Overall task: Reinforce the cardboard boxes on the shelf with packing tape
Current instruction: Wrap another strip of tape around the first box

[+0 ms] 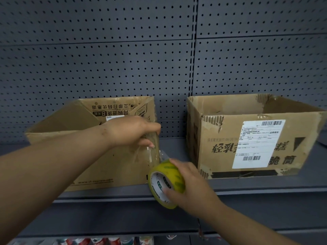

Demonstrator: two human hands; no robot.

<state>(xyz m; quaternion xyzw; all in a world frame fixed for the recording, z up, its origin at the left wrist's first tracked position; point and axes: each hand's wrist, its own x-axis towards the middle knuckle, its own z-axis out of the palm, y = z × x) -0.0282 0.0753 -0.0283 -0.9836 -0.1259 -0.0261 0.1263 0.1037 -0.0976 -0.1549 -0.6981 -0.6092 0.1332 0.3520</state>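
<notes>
So the dark grey metal shelf (265, 185) is carrying just two cardboard boxes, both sitting flat with their tops open, in front of the pegboard back panel (106, 59). The left box (115, 167) is sitting close to the front lip, its printing showing upside down. The right box (223, 131) is standing well apart from it, a strip of bare shelf showing between them, and it's also sitting near the front lip. It's wearing a white shipping label (258, 144) on its front face, and torn, ragged cardboard is showing along its top edges.
</notes>
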